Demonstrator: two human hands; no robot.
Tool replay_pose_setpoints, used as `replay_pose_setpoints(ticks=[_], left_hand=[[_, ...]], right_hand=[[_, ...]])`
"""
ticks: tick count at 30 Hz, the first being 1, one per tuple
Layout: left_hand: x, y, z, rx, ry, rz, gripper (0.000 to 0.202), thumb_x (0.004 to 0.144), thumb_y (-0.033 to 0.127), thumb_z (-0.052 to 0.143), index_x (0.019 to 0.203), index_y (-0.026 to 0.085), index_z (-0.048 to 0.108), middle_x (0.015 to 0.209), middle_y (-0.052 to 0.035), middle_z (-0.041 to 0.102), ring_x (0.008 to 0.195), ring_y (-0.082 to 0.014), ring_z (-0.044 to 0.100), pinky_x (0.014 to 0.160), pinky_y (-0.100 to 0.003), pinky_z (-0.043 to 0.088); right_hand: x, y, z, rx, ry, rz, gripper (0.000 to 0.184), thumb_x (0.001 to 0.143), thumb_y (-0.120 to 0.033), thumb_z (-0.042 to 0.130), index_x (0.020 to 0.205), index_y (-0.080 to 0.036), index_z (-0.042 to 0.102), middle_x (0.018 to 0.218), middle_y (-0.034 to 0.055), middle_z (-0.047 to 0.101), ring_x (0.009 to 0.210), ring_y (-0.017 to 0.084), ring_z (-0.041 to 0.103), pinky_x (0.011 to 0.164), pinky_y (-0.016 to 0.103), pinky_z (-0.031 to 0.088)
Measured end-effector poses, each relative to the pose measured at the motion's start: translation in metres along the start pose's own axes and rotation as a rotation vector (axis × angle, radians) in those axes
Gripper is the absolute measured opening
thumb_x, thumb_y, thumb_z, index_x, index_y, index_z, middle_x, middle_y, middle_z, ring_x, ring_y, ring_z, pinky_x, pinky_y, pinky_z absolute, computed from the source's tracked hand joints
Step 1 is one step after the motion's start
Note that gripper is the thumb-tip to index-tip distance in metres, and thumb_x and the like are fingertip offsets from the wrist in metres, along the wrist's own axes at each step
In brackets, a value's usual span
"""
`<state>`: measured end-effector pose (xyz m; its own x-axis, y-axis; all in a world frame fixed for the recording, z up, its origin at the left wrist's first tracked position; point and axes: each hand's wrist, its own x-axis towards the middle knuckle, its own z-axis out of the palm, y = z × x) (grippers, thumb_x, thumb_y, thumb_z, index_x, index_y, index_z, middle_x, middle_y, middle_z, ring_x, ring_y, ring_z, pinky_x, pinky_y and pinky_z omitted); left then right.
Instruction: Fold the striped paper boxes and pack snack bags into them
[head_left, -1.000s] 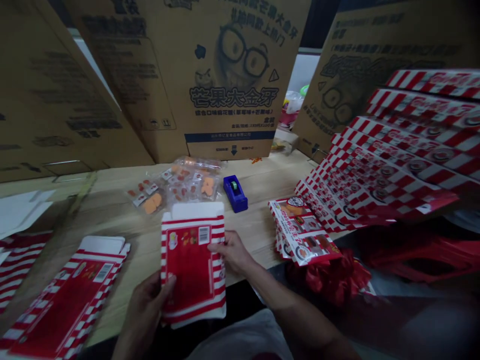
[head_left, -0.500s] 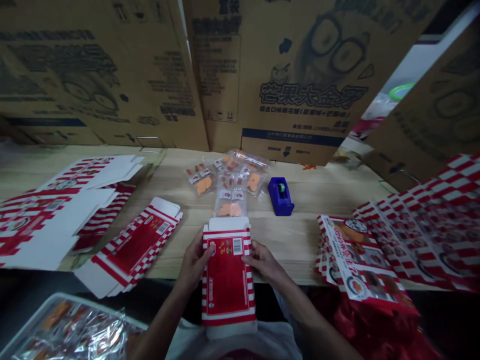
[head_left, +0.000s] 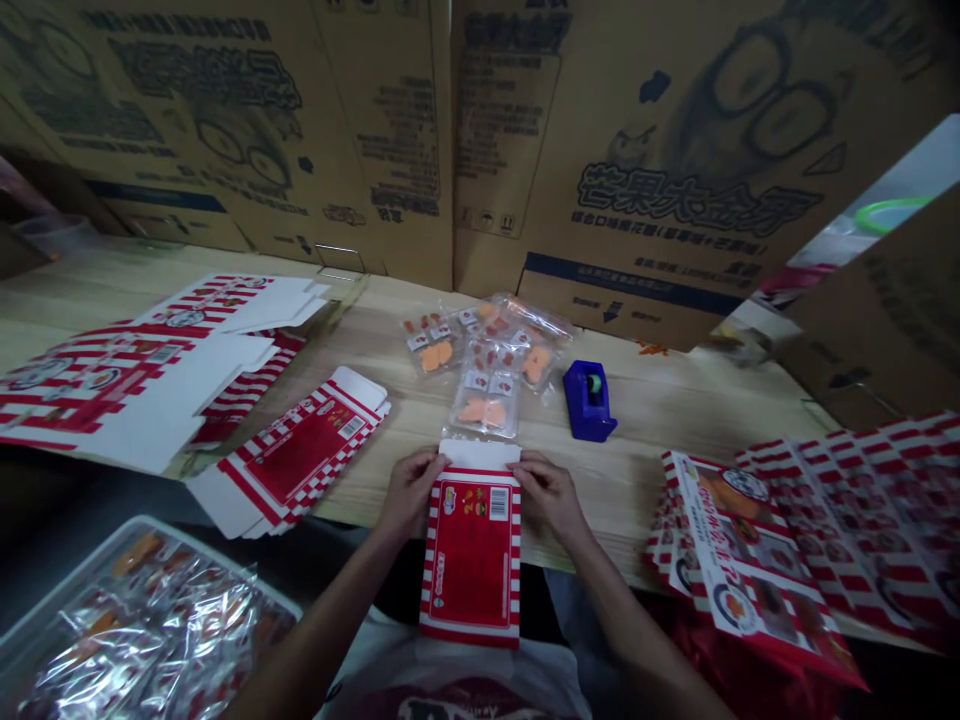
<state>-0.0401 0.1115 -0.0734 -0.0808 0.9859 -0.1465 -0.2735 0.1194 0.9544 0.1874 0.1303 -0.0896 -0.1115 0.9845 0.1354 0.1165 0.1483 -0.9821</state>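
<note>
A red carton with a striped border [head_left: 471, 555] lies over the table's front edge, printed side up, its white end flap [head_left: 480, 456] pointing away from me. My left hand [head_left: 414, 488] pinches the flap's left corner. At the opposite corner my right hand [head_left: 551, 490] grips with thumb and fingers. Just beyond the flap are clear bags of orange and brown pieces [head_left: 484, 405], lying flat. A blue tape dispenser [head_left: 589, 402] stands to the right of them.
Flat striped cartons [head_left: 300, 455] and unfolded white-and-red sheets [head_left: 165, 400] lie at left. A tub [head_left: 142, 525] of wrapped packets sits below them. Printed cartons [head_left: 742, 540] are stacked at right. Tall cardboard boxes [head_left: 495, 260] wall off the table's back.
Both hands have moved from the carton's sides up to the corners of its far flap. The lower white flap no longer shows. My view has turned somewhat left.
</note>
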Motion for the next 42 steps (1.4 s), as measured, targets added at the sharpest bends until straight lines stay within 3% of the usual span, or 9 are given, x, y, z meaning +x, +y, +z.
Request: replay_pose_setpoints(ticks=[6, 9, 17, 22, 25, 28, 31, 37, 42], left_hand=[[0.012, 0.006, -0.003, 0.061, -0.105, -0.012, 0.042, 0.073, 0.034, 0.069, 0.111, 0.018, 0.063, 0.080, -0.0012, 0.071, 0.068, -0.0155, 0.065, 0.063, -0.026, 0.050], [0.011, 0.010, -0.012, 0.316, -0.191, 0.052, 0.030, 0.077, 0.036, 0.064, 0.096, 0.013, 0.072, 0.082, -0.0061, 0.074, 0.073, -0.0195, 0.067, 0.068, -0.030, 0.052], [-0.002, 0.022, -0.018, 0.642, -0.315, 0.278, 0.019, 0.082, 0.030, 0.061, 0.078, 0.016, 0.075, 0.081, -0.0078, 0.073, 0.076, -0.0181, 0.065, 0.069, -0.026, 0.050], [-0.005, 0.033, -0.014, 0.838, -0.266, 0.358, 0.013, 0.079, 0.023, 0.061, 0.081, 0.016, 0.072, 0.073, -0.0047, 0.071, 0.064, -0.0135, 0.061, 0.060, -0.021, 0.045], [-0.004, 0.040, -0.010, 0.841, -0.237, 0.330, 0.011, 0.078, 0.021, 0.059, 0.073, 0.016, 0.068, 0.060, 0.0004, 0.063, 0.054, -0.0110, 0.054, 0.050, -0.019, 0.037], [-0.003, 0.041, -0.005, 0.796, -0.236, 0.329, 0.011, 0.076, 0.019, 0.058, 0.067, 0.017, 0.064, 0.055, 0.0022, 0.058, 0.052, -0.0106, 0.051, 0.048, -0.019, 0.035], [-0.005, 0.037, -0.005, 0.702, -0.273, 0.307, 0.016, 0.078, 0.019, 0.056, 0.064, 0.017, 0.063, 0.060, 0.0001, 0.061, 0.056, -0.0123, 0.055, 0.052, -0.020, 0.040], [-0.016, 0.021, -0.015, 0.690, -0.272, 0.361, 0.013, 0.078, 0.024, 0.065, 0.089, 0.020, 0.071, 0.088, -0.0076, 0.073, 0.080, -0.0207, 0.066, 0.075, -0.029, 0.050], [-0.022, 0.009, -0.016, 0.634, -0.208, 0.381, 0.009, 0.079, 0.020, 0.064, 0.082, 0.021, 0.072, 0.090, -0.0088, 0.073, 0.085, -0.0220, 0.067, 0.079, -0.031, 0.049]], right_hand=[[0.009, -0.010, -0.003, 0.137, -0.115, 0.083, 0.036, 0.074, -0.035, 0.071, 0.107, -0.022, 0.064, 0.080, 0.0001, 0.061, 0.071, 0.014, 0.059, 0.067, 0.025, 0.048], [0.006, -0.016, -0.006, 0.033, -0.177, 0.006, 0.019, 0.079, -0.035, 0.067, 0.087, -0.019, 0.071, 0.083, 0.0035, 0.063, 0.076, 0.015, 0.060, 0.068, 0.025, 0.048], [-0.013, -0.031, -0.004, -0.107, -0.199, -0.049, 0.021, 0.087, -0.034, 0.058, 0.082, -0.019, 0.072, 0.088, 0.0069, 0.070, 0.083, 0.018, 0.065, 0.074, 0.028, 0.051], [-0.013, -0.036, -0.003, -0.245, -0.171, 0.001, 0.021, 0.081, -0.030, 0.063, 0.099, -0.019, 0.066, 0.089, 0.0050, 0.072, 0.077, 0.018, 0.067, 0.068, 0.026, 0.052], [-0.010, -0.039, -0.003, -0.305, -0.131, -0.020, 0.022, 0.082, -0.026, 0.061, 0.103, -0.020, 0.063, 0.081, 0.0027, 0.072, 0.071, 0.017, 0.066, 0.063, 0.025, 0.049], [-0.008, -0.040, -0.002, -0.362, -0.141, -0.039, 0.007, 0.082, -0.024, 0.059, 0.084, -0.021, 0.066, 0.071, 0.0009, 0.069, 0.063, 0.016, 0.063, 0.058, 0.024, 0.046], [-0.011, -0.039, -0.002, -0.375, -0.159, -0.050, 0.015, 0.085, -0.023, 0.056, 0.073, -0.020, 0.065, 0.065, 0.0003, 0.065, 0.058, 0.014, 0.059, 0.057, 0.024, 0.044], [-0.029, -0.032, -0.001, -0.173, -0.181, -0.074, 0.010, 0.084, -0.029, 0.063, 0.083, -0.020, 0.066, 0.095, 0.0061, 0.069, 0.087, 0.019, 0.065, 0.073, 0.026, 0.051], [-0.033, -0.023, 0.004, -0.106, -0.154, -0.018, 0.010, 0.082, -0.028, 0.063, 0.079, -0.019, 0.064, 0.095, 0.0067, 0.068, 0.087, 0.019, 0.064, 0.077, 0.029, 0.051]])
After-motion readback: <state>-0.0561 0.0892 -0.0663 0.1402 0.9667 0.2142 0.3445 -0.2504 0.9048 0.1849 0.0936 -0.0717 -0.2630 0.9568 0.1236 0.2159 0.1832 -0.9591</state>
